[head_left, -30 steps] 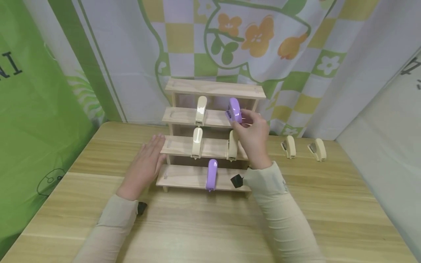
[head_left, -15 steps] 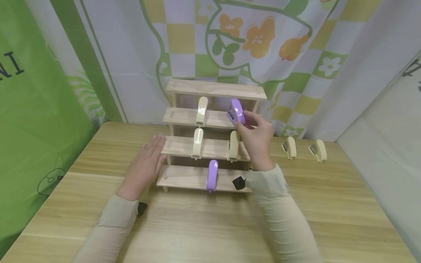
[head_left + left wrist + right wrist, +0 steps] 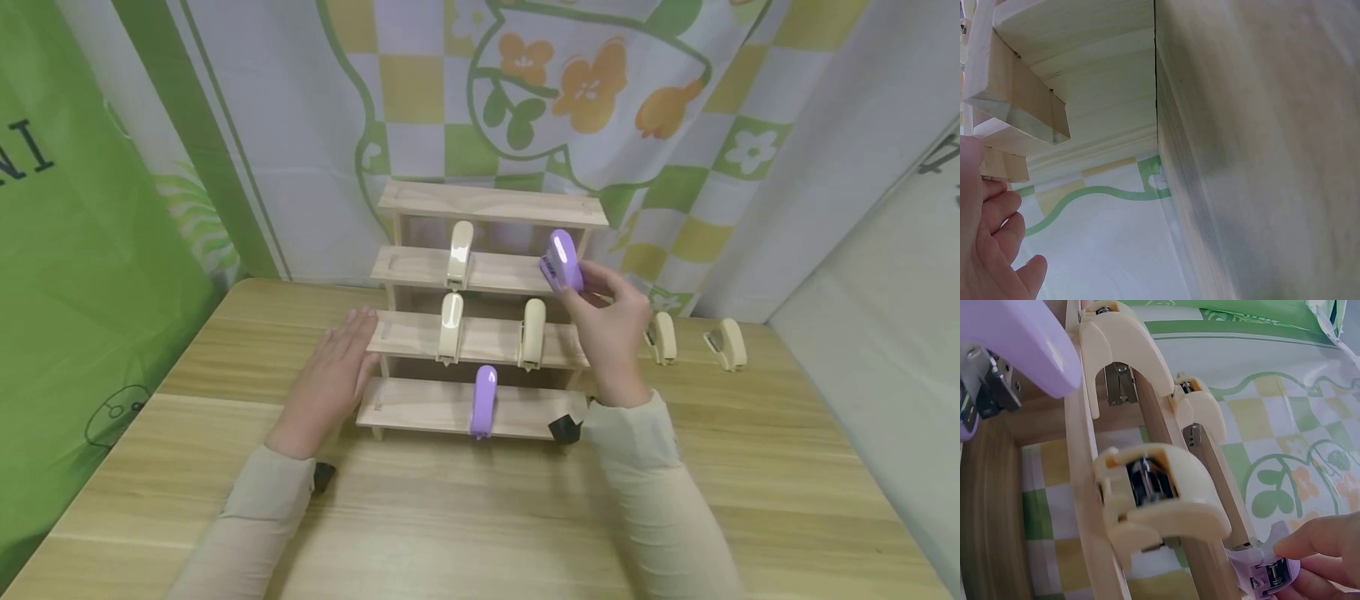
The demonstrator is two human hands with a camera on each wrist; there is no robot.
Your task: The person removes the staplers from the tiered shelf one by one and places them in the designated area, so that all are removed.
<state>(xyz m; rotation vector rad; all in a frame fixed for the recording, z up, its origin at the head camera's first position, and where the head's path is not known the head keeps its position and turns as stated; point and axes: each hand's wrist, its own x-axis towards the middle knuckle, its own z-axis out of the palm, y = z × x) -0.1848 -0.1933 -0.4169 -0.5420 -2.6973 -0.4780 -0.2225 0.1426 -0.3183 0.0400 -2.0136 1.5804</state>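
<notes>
- While the right hand (image 3: pixel 615 321) pinches its right side between thumb and fingers, the purple stapler (image 3: pixel 561 260) is at the right end of the second shelf from the top of the wooden rack (image 3: pixel 405 329); whether it rests there, I cannot tell; the side grip probably allows small turns.
- Its long axis runs front to back, slantwise; the far end points back and slightly left, the near end toward the shelf's front right corner.
- The cream stapler (image 3: pixel 460 254) shares that shelf, lengthwise to its front edge, perhaps for display.
- The left hand (image 3: pixel 322 383), fingers extended, lies at the rack's left edge, seemingly steadying it.
</notes>
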